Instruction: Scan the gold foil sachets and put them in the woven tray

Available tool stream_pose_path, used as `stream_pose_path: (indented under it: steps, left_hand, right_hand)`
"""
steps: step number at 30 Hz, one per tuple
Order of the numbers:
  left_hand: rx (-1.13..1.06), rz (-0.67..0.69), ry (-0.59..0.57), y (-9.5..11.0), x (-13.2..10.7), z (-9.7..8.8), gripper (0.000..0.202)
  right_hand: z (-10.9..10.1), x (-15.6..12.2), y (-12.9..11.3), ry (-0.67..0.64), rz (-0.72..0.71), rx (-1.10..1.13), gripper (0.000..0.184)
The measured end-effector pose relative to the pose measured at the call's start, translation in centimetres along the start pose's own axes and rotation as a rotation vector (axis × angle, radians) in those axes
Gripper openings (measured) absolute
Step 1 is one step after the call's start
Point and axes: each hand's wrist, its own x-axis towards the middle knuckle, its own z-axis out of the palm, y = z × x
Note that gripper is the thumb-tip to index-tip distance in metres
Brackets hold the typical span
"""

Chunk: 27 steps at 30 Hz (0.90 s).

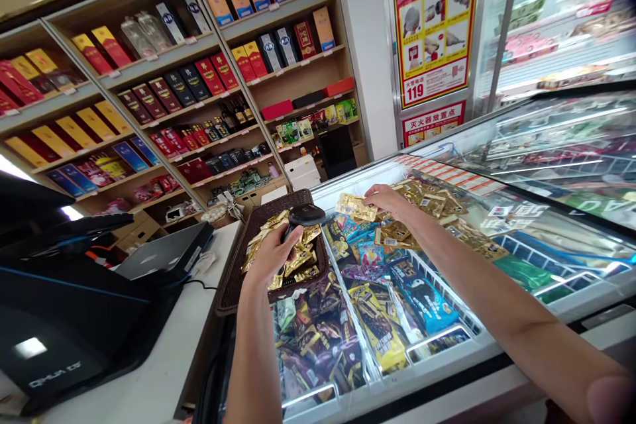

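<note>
Head view: the left hand (pixel 273 255) closed around a black barcode scanner (pixel 305 215). The right hand (pixel 390 202) pinched a gold packet (pixel 356 207).

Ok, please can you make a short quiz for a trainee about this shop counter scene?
1. What does the left hand hold?
2. True or false: the right hand holds a gold packet above the chest freezer.
3. What is directly under the left hand?
A. a brown wicker basket
B. a cardboard box
C. a sink

Key:
1. a black handheld barcode scanner
2. true
3. A
</note>
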Motion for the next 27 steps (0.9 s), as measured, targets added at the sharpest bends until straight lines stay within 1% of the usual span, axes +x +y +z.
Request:
stream_pose_path:
  steps: [4, 7, 12, 16, 20, 22, 24, 26, 27]
  left_hand:
    - [0.031, 0.001, -0.032, -0.3, 0.1, 0.4, 0.046]
    - [0.049, 0.024, -0.012, -0.6, 0.4, 0.7, 0.045]
    - [0.029, 0.038, 0.005, -0.4, 0.5, 1.1, 0.045]
    - [0.028, 0.023, -0.008, 0.1, 0.3, 1.2, 0.045]
    - [0.027, 0.022, -0.005, 0.0, 0.3, 1.1, 0.045]
    - [0.021, 0.023, -0.009, 0.0, 0.1, 0.8, 0.045]
    - [0.012, 0.01, -0.005, 0.0, -0.3, -0.1, 0.045]
    - [0.019, -0.009, 0.035, 0.0, -1.1, -1.4, 0.045]
    - [0.026, -0.018, 0.075, 0.0, -1.6, -2.3, 0.045]
  right_hand:
    - [-0.2, -0.4, -0.3, -0.071, -0.011, 0.024, 0.027]
    - [-0.3, -0.9, -0.6, -0.126, -0.04, 0.023, 0.036]
    - [-0.3, -1.5, -1.1, -0.238, -0.063, 0.057, 0.039]
    - [-0.1, -1.9, -1.4, -0.244, -0.045, 0.062, 0.038]
    - [0.0, -2.4, -1.8, -0.233, -0.052, 0.045, 0.034]
    - [0.0, -2.6, -1.8, -0.239, -0.062, 0.031, 0.032]
    - [0.0, -2.8, -1.7, -0.246, -0.077, 0.012, 0.031]
    - [0.1, -3.0, -1.4, -0.262, -0.088, -0.017, 0.031]
    - [0.2, -3.1, -1.2, -0.273, -0.096, -0.026, 0.032]
